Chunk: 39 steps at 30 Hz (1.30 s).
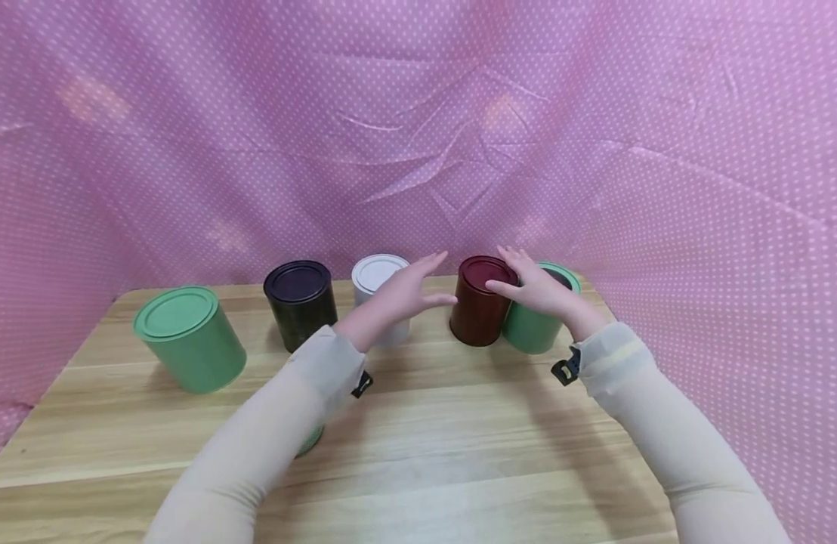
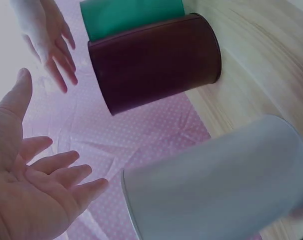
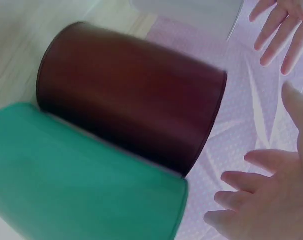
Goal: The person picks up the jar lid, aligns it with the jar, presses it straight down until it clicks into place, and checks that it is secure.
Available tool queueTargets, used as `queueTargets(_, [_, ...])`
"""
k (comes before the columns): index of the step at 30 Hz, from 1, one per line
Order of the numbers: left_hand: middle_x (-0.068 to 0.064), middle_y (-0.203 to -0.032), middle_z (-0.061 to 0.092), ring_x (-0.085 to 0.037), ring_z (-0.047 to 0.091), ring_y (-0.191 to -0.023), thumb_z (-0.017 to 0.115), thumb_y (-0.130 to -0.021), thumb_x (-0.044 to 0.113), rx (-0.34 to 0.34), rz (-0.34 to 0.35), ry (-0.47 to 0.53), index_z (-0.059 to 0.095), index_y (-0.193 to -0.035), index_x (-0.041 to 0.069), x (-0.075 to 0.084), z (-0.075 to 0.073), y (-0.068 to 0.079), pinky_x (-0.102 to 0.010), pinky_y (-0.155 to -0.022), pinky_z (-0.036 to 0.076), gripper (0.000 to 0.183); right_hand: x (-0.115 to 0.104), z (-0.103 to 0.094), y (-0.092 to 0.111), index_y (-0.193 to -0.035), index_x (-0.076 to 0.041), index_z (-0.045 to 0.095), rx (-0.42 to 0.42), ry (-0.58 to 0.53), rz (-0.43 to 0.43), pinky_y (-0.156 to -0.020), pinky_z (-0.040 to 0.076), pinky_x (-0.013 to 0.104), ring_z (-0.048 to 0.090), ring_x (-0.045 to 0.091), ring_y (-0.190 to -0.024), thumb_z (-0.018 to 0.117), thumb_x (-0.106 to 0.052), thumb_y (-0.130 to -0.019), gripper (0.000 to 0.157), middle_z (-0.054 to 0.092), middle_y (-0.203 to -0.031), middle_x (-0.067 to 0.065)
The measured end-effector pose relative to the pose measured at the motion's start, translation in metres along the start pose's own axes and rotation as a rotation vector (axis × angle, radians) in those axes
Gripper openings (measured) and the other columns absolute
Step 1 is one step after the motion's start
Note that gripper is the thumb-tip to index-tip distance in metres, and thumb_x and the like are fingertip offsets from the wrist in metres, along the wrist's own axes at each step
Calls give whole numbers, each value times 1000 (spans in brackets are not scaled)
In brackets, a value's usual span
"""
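My left hand (image 1: 399,295) is raised in front of the white can (image 1: 375,269), fingers spread and nothing in its grasp. The right hand (image 1: 534,287) hovers by the dark red can (image 1: 478,316) and the right green can (image 1: 530,332), likewise with fingers extended. Those two cans stand upright side by side, apparently touching. In the left wrist view, a gap separates the left palm (image 2: 41,195) from the white can (image 2: 216,182). The right wrist view has the right hand (image 3: 271,195) beyond the dark red can's (image 3: 131,90) top end, holding nothing.
A black can (image 1: 301,306) stands left of the white one, and a larger-looking green can (image 1: 197,340) is farther left. Part of another green round object (image 1: 311,440) shows beneath the left forearm. Pink dotted cloth (image 1: 418,136) hangs behind and beside the wooden table (image 1: 425,468).
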<state>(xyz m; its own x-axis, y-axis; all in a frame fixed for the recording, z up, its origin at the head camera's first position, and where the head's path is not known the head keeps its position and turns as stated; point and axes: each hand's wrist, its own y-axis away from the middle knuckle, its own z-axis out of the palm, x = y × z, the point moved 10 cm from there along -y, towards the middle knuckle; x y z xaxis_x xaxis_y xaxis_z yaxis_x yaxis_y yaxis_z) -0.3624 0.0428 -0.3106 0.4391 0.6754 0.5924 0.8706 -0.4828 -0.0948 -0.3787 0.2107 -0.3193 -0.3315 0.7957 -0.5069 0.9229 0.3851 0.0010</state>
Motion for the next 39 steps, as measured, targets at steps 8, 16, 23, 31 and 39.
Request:
queueTargets(8, [-16, -160, 21, -34, 21, -147, 70, -88, 39, 0, 9, -39, 27, -154, 14, -18, -8, 43, -51, -118, 22, 83, -32, 23, 11, -155, -7, 15, 5, -43, -79, -120, 4, 56, -3, 37, -150, 53, -38, -99, 76, 6, -162, 18])
queueTargets(16, [-20, -159, 19, -42, 11, -147, 71, -87, 37, 23, -5, -83, 30, -152, 10, -40, -13, 91, -61, -116, 19, 81, -66, 58, 12, -155, -6, 17, -15, -59, -171, -121, 5, 53, 1, 37, -150, 58, -34, -97, 76, 8, -162, 18])
queueTargets(23, [-24, -158, 19, -47, 9, -146, 71, -87, 33, 67, -28, -122, 32, -151, 6, -68, -21, 130, -67, -114, 11, 79, -89, 94, 11, -155, -7, 20, -62, -57, -209, -121, 6, 52, 3, 35, -150, 57, -35, -97, 74, 11, -161, 19])
queueTargets(31, [-28, -156, 22, -54, 10, -143, 73, -85, 30, 137, -43, -125, 37, -148, 4, -101, -29, 176, -73, -109, 12, 77, -113, 139, 11, -155, -10, 22, -130, -55, -276, -120, 13, 54, 9, 38, -149, 59, -32, -96, 73, 14, -161, 19])
queueTargets(39, [-32, -154, 20, -57, 11, -140, 69, -87, 38, 135, -122, -172, 33, -150, 4, -130, -26, 209, -75, -107, 12, 80, -137, 186, 18, -156, -15, 21, -276, 72, -317, -121, 14, 50, 7, 36, -149, 62, -44, -92, 80, 12, -162, 16])
